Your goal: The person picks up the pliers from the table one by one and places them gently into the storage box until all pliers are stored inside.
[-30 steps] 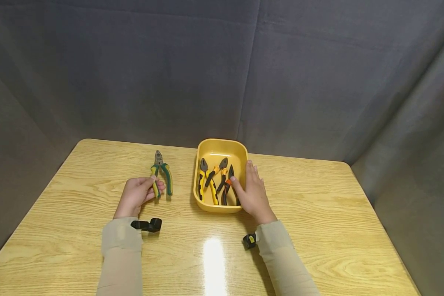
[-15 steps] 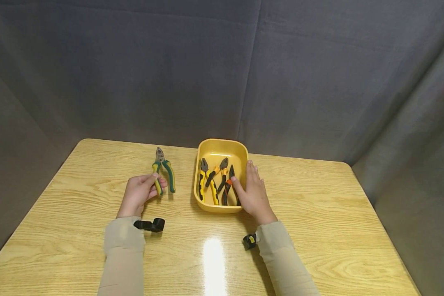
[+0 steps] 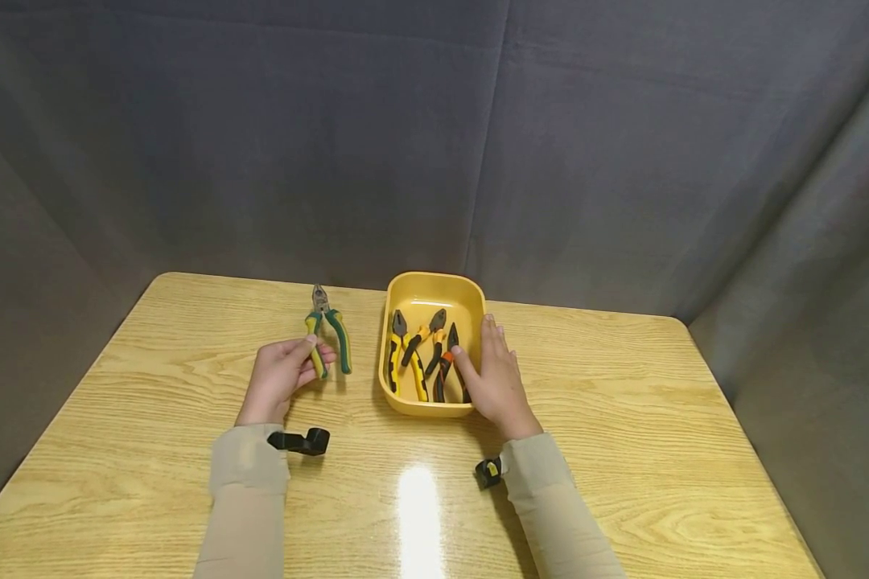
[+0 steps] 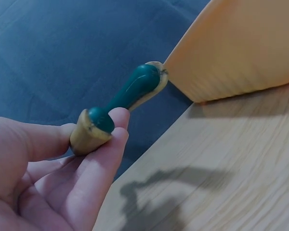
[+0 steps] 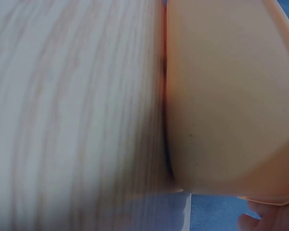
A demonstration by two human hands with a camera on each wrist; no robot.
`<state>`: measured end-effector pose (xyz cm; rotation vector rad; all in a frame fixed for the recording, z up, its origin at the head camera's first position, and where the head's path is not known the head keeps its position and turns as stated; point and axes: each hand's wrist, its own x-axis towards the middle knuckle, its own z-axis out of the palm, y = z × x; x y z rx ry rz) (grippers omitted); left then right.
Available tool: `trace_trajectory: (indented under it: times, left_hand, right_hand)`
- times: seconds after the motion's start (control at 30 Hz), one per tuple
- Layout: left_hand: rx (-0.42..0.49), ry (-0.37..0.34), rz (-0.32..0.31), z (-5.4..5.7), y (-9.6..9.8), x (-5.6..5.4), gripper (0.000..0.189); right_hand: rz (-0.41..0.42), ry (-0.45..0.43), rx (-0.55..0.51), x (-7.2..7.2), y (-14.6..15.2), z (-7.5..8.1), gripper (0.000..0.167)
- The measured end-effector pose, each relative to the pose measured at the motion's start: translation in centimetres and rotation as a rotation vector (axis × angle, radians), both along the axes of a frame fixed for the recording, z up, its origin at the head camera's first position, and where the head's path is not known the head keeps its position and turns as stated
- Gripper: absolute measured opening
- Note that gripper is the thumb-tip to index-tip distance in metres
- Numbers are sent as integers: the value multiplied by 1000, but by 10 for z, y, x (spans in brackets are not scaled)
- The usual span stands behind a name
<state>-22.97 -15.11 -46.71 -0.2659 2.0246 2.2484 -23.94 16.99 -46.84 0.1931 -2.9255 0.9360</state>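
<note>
My left hand (image 3: 278, 370) pinches one handle of green-and-yellow combination pliers (image 3: 320, 299) between thumb and fingers. The pliers point away from me with handles spread, held above the table; in the left wrist view the handle ends (image 4: 137, 86) are close up. To their right stands a yellow plastic bin (image 3: 427, 408). My right hand (image 3: 500, 382) holds its right wall, fingers along the outside and thumb over the rim. Inside lie yellow-and-black pliers (image 3: 395, 354), orange-and-black pliers (image 3: 416, 344) and long-nose pliers (image 3: 445, 371) with red-and-black handles, partly hidden by the thumb.
A wood-grain table (image 3: 659, 450) lies under everything, with the bin near its far edge. Grey curtains (image 3: 319, 161) hang behind it and at both sides. A bright light reflection shows at the table's front.
My left hand has moved slightly to the right and away from me with the green-and-yellow pliers. The right hand and the bin have stayed in place.
</note>
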Motion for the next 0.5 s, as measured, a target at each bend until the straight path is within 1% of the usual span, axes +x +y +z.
trace_trajectory:
  times: [0.17,0.33,0.5]
  left_hand:
    - [-16,5,-9,1,3,0,47]
    - [25,11,-2,2,6,0,47]
    - [63,14,-6,5,8,0,48]
  right_hand:
    - [3,8,8,0,0,-1,83]
    - [2,13,13,-1,0,-1,82]
    - [0,16,-5,-1,0,-1,81]
